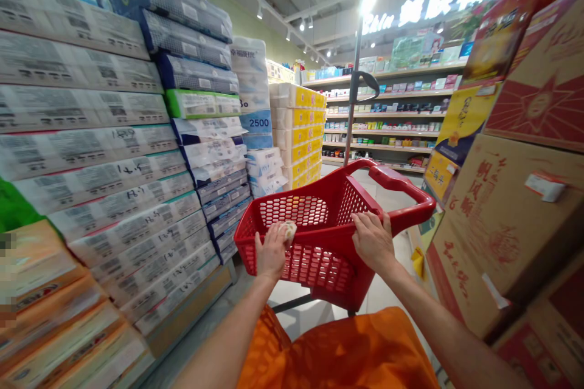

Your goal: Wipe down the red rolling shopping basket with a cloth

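A red plastic shopping cart (319, 261) with lattice sides stands sideways in front of me, its handle (406, 194) off to the right. My left hand (272, 250) is closed around a small crumpled whitish cloth or tissue (289, 231), pressed against the near rim of the basket. Part of this wad is covered by my fingers, so its exact kind is unclear. Farther right, my right hand (373, 242) has its fingers curled over the same rim near the handle end and grips the cart.
Tall stacks of wrapped paper packs (114, 152) line the left side, with yellow-white packs (301, 127) behind the cart. Cardboard cartons (506, 225) crowd the right. A metal pole (351, 127) rises beyond the cart. Shelves of small boxes (392, 109) fill the back.
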`<state>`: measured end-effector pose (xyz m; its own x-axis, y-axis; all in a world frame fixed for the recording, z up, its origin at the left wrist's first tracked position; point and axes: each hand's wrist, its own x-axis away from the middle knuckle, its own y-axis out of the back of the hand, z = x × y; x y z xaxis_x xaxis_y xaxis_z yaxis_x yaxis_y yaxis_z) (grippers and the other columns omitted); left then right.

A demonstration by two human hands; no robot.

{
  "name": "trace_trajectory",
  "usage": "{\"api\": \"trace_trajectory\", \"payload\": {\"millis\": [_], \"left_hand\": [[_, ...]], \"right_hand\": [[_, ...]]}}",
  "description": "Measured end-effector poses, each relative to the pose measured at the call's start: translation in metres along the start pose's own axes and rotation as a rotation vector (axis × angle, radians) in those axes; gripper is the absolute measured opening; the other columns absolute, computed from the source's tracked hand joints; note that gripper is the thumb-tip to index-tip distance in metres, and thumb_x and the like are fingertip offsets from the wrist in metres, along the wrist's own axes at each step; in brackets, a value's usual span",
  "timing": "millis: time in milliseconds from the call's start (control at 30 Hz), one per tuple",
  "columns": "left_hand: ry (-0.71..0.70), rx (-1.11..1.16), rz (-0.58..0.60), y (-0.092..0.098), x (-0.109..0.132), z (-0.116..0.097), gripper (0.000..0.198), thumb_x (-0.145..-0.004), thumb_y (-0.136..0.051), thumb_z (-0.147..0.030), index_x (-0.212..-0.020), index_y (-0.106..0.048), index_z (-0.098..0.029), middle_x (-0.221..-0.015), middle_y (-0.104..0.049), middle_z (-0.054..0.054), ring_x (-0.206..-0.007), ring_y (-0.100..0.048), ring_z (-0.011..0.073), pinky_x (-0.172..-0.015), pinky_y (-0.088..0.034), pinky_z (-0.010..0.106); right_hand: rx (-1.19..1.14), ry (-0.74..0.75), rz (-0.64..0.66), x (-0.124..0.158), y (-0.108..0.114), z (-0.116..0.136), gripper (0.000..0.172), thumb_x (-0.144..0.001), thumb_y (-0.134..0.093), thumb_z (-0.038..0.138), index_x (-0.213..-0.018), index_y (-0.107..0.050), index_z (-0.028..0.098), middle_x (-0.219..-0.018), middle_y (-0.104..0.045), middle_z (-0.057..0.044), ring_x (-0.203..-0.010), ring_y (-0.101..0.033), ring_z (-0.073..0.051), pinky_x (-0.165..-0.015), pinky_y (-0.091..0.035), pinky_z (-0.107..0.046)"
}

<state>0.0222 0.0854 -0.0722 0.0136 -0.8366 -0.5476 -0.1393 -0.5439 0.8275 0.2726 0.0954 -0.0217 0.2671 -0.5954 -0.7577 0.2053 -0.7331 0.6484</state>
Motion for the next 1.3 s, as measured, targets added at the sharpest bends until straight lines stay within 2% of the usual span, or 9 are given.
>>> {"api": "trace_trajectory", "payload": {"millis": [100,300,367,600,667,900,1133,1200,1300], "left_hand": [[0.041,-0.009,-0.006,0.0,-0.001,0.001,0.043,-0.085,-0.029,-0.015,-0.125,-0.045,-0.021,-0.135,-0.042,0.007,-0.125,-0.035,0.0217,-0.103,-0.018,0.056],[-0.137,0.109,0.023,-0.004,-0.01,-0.055,0.044,-0.084,-0.031,-0.015,-0.126,-0.043,-0.024,-0.136,-0.04,0.004,-0.127,-0.032,0.0188,-0.105,-0.017,0.052],[-0.151,0.103,0.028,-0.003,-0.008,-0.047,0.045,-0.084,-0.031,-0.015,-0.126,-0.042,-0.025,-0.136,-0.04,0.004,-0.127,-0.032,0.0185,-0.105,-0.016,0.053],[0.113,-0.063,-0.01,0.004,0.009,0.042,0.045,-0.083,-0.03,-0.013,-0.124,-0.045,-0.022,-0.134,-0.042,0.007,-0.124,-0.036,0.0214,-0.102,-0.019,0.055],[0.122,-0.055,-0.005,0.003,0.007,0.034,0.044,-0.083,-0.03,-0.013,-0.123,-0.046,-0.022,-0.134,-0.042,0.007,-0.124,-0.036,0.0213,-0.103,-0.019,0.055],[-0.123,0.118,0.019,-0.003,-0.001,-0.046,0.045,-0.083,-0.032,-0.015,-0.126,-0.043,-0.025,-0.136,-0.04,0.005,-0.125,-0.034,0.0192,-0.104,-0.019,0.052],[0.024,-0.032,0.023,0.008,0.008,0.032,0.046,-0.082,-0.03,-0.012,-0.124,-0.046,-0.025,-0.134,-0.042,0.006,-0.124,-0.036,0.0209,-0.104,-0.016,0.055],[0.042,-0.047,0.014,0.008,0.008,0.035,0.045,-0.082,-0.031,-0.013,-0.123,-0.047,-0.025,-0.134,-0.043,0.006,-0.124,-0.037,0.0216,-0.104,-0.017,0.055],[-0.017,-0.006,0.015,0.005,0.004,0.007,0.043,-0.083,-0.032,-0.014,-0.122,-0.048,-0.025,-0.133,-0.044,0.006,-0.124,-0.037,0.0215,-0.104,-0.019,0.054]], "right_hand": [[-0.002,-0.008,-0.015,0.0,-0.001,0.002,0.036,-0.076,-0.044,0.016,-0.109,-0.059,0.015,-0.106,-0.062,-0.006,-0.102,-0.046,-0.023,-0.102,-0.013,-0.044],[-0.01,0.01,0.001,0.0,0.002,0.0,0.037,-0.075,-0.044,0.016,-0.109,-0.059,0.016,-0.105,-0.062,-0.007,-0.101,-0.047,-0.024,-0.101,-0.015,-0.044],[-0.009,0.011,-0.003,0.0,0.003,-0.001,0.037,-0.075,-0.044,0.016,-0.11,-0.059,0.016,-0.105,-0.062,-0.007,-0.102,-0.047,-0.024,-0.101,-0.014,-0.044],[-0.008,0.008,-0.033,0.0,0.001,0.0,0.035,-0.077,-0.044,0.016,-0.108,-0.06,0.017,-0.103,-0.063,-0.006,-0.1,-0.048,-0.023,-0.101,-0.014,-0.043],[-0.003,-0.002,-0.026,0.0,0.002,0.0,0.034,-0.077,-0.043,0.017,-0.107,-0.06,0.016,-0.103,-0.063,-0.006,-0.101,-0.048,-0.023,-0.101,-0.014,-0.043],[0.023,0.007,-0.002,-0.001,0.005,-0.001,0.032,-0.079,-0.043,0.017,-0.106,-0.06,0.016,-0.103,-0.063,-0.006,-0.101,-0.048,-0.022,-0.099,-0.017,-0.042],[-0.005,0.013,-0.034,0.0,0.003,-0.002,0.032,-0.079,-0.042,0.018,-0.106,-0.06,0.018,-0.102,-0.063,-0.006,-0.101,-0.048,-0.023,-0.1,-0.015,-0.043],[-0.007,0.006,-0.041,-0.001,0.002,-0.002,0.032,-0.079,-0.042,0.018,-0.105,-0.061,0.018,-0.101,-0.064,-0.006,-0.1,-0.048,-0.023,-0.1,-0.015,-0.043],[0.002,0.003,-0.027,-0.001,0.002,-0.002,0.031,-0.08,-0.042,0.018,-0.105,-0.06,0.016,-0.102,-0.064,-0.006,-0.1,-0.048,-0.023,-0.1,-0.015,-0.042]]}}
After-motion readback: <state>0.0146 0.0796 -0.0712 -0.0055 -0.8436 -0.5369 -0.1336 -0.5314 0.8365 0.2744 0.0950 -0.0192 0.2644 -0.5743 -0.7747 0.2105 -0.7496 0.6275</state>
